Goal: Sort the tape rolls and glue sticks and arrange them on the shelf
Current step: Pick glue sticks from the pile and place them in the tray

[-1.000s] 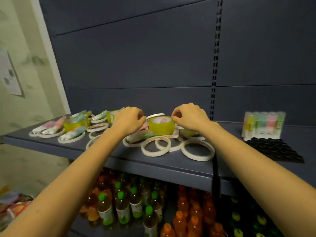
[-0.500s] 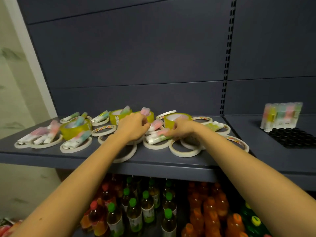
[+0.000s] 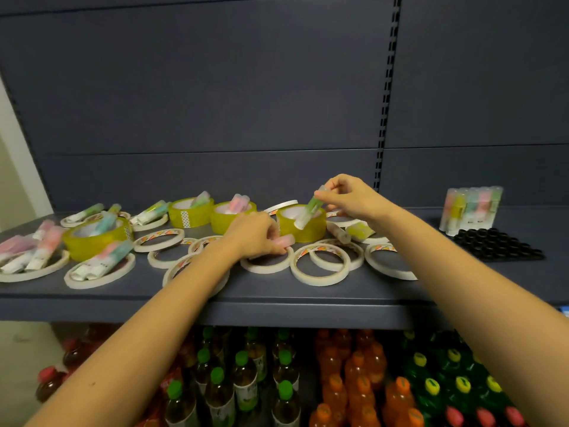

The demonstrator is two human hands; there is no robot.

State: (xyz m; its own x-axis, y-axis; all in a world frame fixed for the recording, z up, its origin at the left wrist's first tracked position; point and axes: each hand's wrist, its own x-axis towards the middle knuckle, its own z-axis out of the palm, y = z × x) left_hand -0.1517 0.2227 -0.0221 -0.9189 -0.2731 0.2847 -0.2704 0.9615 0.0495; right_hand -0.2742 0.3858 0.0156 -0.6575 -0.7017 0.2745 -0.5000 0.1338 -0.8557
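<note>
Now right fingers (image 3: 333, 197) pinch green glue stick (image 3: 308, 211).

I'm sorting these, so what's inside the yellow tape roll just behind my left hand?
Pink glue sticks lean out of the core of the yellow tape roll. Their lower ends and the core's bottom are hidden by the roll's wall.

Dark shelf (image 3: 277, 298), tape rolls (image 3: 320, 268), glue sticks (image 3: 101, 260), black tray (image 3: 497, 248)
</note>
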